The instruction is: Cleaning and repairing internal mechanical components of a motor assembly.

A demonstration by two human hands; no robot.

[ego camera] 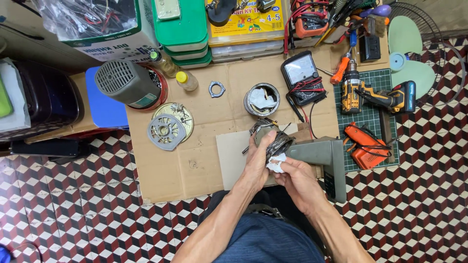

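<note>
- Centrally, a dark metal motor part (273, 139) sits in the person's hands, held just above a pale sheet of card (233, 158) lying on a larger brown cardboard mat (195, 165).
- The left hand (257, 163) wraps around the part from the left, thumb up along its side, fingers closed on it.
- The right hand (297, 178) pinches a crumpled white cloth (276, 163) against the lower edge of the part.
- Just right of the hands stands a grey angular housing (327, 160), touching the pale card.
- Beyond the part, farther from the person, is a round metal tin (262, 99) with white paper inside.
- Right of the tin lies an analogue multimeter (302, 77) with red and black leads.
- Farther right, a green cutting mat (373, 117) carries a yellow and black cordless drill (375, 95) and an orange tool (365, 143).
- To the left on the cardboard rest a grey round vented cover (165, 131) and a small metal ring (217, 89).
- Farther left stands a grey motor casing (127, 84), near two small bottles (187, 81).
- The floor (73, 204) is tiled in a red, white and black cube pattern.
</note>
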